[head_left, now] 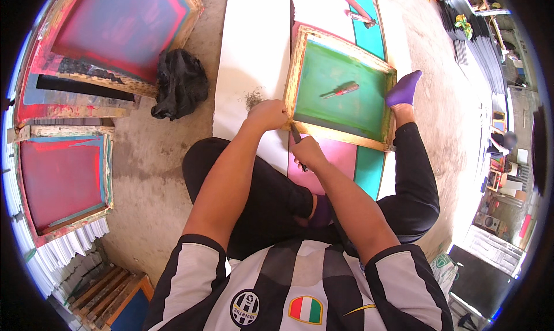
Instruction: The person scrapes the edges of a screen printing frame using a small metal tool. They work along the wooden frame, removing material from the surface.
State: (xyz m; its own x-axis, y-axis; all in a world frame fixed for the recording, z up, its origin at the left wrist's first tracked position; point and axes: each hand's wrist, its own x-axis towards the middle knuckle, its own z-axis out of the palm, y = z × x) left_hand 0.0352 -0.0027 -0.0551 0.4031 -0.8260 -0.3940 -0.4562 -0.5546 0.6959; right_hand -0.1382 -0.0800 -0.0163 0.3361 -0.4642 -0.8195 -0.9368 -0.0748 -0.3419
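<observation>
A wooden screen-printing frame [340, 136] with green mesh [323, 71] lies flat in front of me. My left hand [268, 114] is closed at its near left corner. In my right hand [310, 153] is a dark metal hand tool [296, 133], its tip at the frame's near edge beside my left hand; its exact kind is hidden by my fingers. A screwdriver [346, 88] with a red handle rests on the mesh. My purple-socked foot [404, 91] touches the frame's right side. Small dark bits [253, 97] lie scattered left of the frame.
White, pink and teal boards [369, 169] lie under the frame. Beyond it is a long reddish tool [353, 1] with a metal end. A black plastic bag [182, 83] and stained printing screens [63, 178] stand at left. Far right, a person [503, 141] is near shelves.
</observation>
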